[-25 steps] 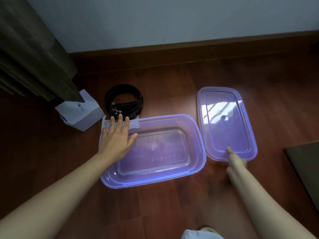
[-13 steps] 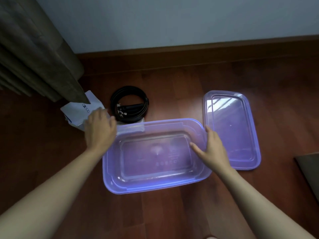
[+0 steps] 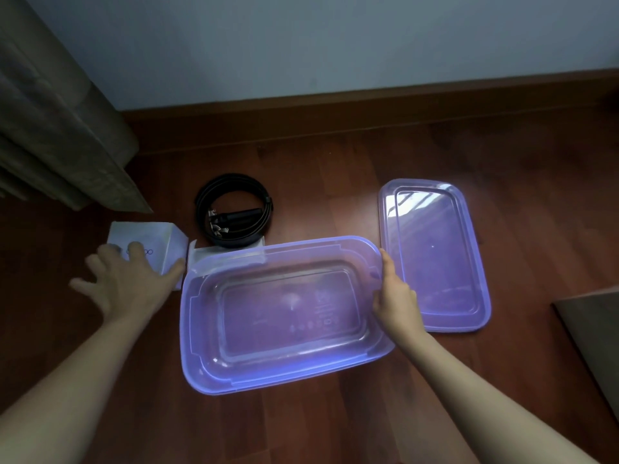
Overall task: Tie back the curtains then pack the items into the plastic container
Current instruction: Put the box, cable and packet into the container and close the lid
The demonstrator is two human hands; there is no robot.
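Down on a reddish wooden floor [image 3: 335, 413]: a purple see-through plastic container [image 3: 201, 363], open and empty, long side across the view. Just right of it, flat on the floor, the matching lid [image 3: 435, 256], close to the container's rim.

Right hand [image 3: 397, 296] on the container's right short rim, between container and lid. Thumb hooked over the rim to the inside, forefinger stretched along the rim toward the far corner, remaining fingers out of sight beyond the edge. Clamped on that rim.

Left hand [image 3: 127, 286] off the container, just beyond its far left corner, blurred. Fingers [image 3: 135, 246] spread wide and straight, tips lying on top of a white box [image 3: 147, 232], thumb by the box's near corner. Nothing gripped.

Behind the container's far rim, a coiled black cord [image 3: 234, 217] with its handles bundled in the middle. Just beside it, a white card [image 3: 204, 254] tucked under the container's far left corner.

Curtain [image 3: 60, 128] hanging at far left, hem just above the white box. Brown skirting board [image 3: 368, 108] and pale wall [image 3: 335, 45] along the back. Dark flat thing cut off by the right edge, too little shown to name.
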